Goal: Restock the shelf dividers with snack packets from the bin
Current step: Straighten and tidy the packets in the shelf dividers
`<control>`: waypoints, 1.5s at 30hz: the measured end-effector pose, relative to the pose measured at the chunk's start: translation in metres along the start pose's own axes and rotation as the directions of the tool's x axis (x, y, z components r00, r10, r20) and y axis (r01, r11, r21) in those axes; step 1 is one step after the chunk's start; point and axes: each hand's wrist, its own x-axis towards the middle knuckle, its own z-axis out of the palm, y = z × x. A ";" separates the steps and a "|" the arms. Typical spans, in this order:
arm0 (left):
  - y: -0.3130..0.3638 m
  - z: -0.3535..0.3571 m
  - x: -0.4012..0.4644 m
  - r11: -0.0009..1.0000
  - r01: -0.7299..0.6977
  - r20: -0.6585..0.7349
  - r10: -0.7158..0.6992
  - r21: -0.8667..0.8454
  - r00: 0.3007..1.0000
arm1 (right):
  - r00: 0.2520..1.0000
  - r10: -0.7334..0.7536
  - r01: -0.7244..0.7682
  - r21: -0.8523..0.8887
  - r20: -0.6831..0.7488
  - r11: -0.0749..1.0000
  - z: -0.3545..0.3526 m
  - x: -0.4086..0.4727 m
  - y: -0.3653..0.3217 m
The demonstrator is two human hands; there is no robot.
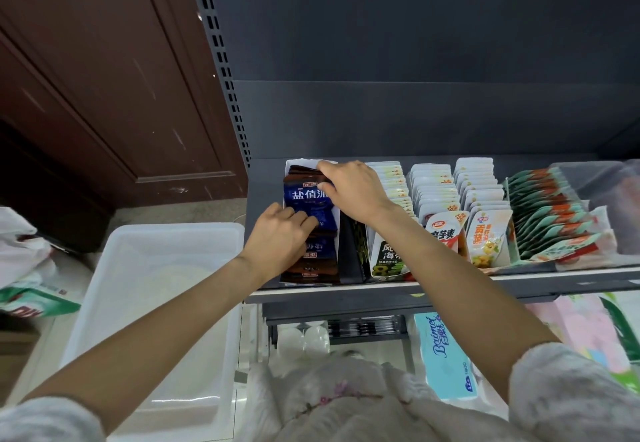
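Both hands worked in the leftmost divider lane (291, 164) of the shelf (519, 273). The left hand (280, 234) had its fingers curled onto the near face of a blue packet (308, 199), while the right hand (349, 185) reached over from the right and pinched the packet's far top edge against the brown packets (301, 171) standing behind it. More blue and brown packets (317, 265) stood in front, nearer the shelf lip. The white bin (156, 303) sat on the floor to the left, and no packets showed inside it.

The likely trouble was a slump: the row stood loosely, so letting go too soon could have tipped the blue packet forward and toppled the near ones. Forcing it down could also have creased it or bent the thin white divider wall.

The blue packet read "盐值派", partly covered. To the right, a green pack (389, 258) showed "海" and an "8". A tissue pack (446, 355) below read "Baimei".
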 end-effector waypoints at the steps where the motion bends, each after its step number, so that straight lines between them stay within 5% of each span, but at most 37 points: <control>1: -0.002 -0.001 0.001 1.000 0.008 -0.004 -0.008 -0.008 1.000 | 1.000 -0.003 0.003 0.004 0.004 1.000 0.000 0.001 0.001; 10: -0.029 -0.017 0.018 0.990 0.030 -0.105 -0.044 -0.136 0.993 | 0.994 -0.081 0.076 0.070 0.072 0.995 -0.007 0.007 0.009; 16: -0.028 -0.009 0.004 0.992 -0.060 0.160 0.077 -0.108 0.984 | 0.990 -0.096 0.089 0.066 0.105 0.994 -0.008 0.008 0.010; 19: -0.025 -0.010 0.002 0.996 -0.085 0.173 0.085 -0.008 0.981 | 0.988 -0.100 0.094 0.056 0.120 0.994 -0.006 0.008 0.009; 23: -0.015 -0.004 0.002 0.996 -0.075 0.090 0.070 0.051 0.993 | 0.986 -0.110 0.106 0.036 0.126 0.994 -0.005 0.008 0.010; 30: -0.013 0.000 0.003 0.995 -0.052 -0.087 0.044 -0.091 0.995 | 0.982 -0.121 0.108 0.095 0.146 0.990 -0.004 0.004 0.013; 36: -0.031 -0.011 0.015 0.963 0.165 -0.249 -0.217 -0.213 0.944 | 0.974 -0.145 0.054 0.447 0.173 0.893 -0.010 -0.011 0.012; 39: -0.032 -0.012 0.021 0.940 0.178 -0.277 -0.261 -0.289 0.925 | 0.961 -0.151 0.077 0.299 0.233 0.951 -0.006 -0.017 0.012; 42: -0.025 -0.020 0.014 0.934 0.188 -0.334 -0.289 -0.304 0.897 | 0.987 -0.110 0.100 0.083 0.116 0.991 -0.001 -0.015 0.014; 45: -0.020 -0.028 -0.006 0.961 0.041 -0.361 -0.142 -0.274 0.922 | 0.986 -0.133 0.127 0.058 0.099 0.990 0.003 -0.009 0.016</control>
